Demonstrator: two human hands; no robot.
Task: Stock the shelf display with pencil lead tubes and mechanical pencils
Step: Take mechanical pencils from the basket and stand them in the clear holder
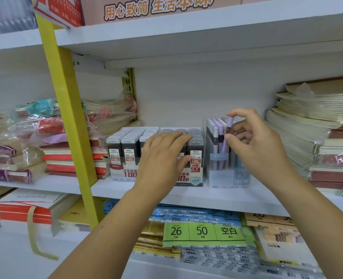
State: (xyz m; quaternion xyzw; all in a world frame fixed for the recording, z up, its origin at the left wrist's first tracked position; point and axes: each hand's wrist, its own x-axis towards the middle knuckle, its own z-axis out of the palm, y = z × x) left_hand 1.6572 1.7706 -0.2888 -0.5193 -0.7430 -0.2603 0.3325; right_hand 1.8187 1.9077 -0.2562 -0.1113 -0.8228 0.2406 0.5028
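Two display boxes of dark pencil lead tubes stand side by side on the white middle shelf: the 0.5 box on the left and the 0.7 box on the right. My left hand rests over the 0.7 box, fingers on the tube tops and thumb against its front. To the right stands a clear display box of mechanical pencils, upright in rows. My right hand pinches a purple mechanical pencil at the box's right side, its top raised above the others.
Stacks of notebooks fill the shelf's right end. Bagged notebooks and red-edged pads lie left, behind a yellow upright post. Loose-leaf paper packs lie on the shelf below. A white shelf board hangs overhead.
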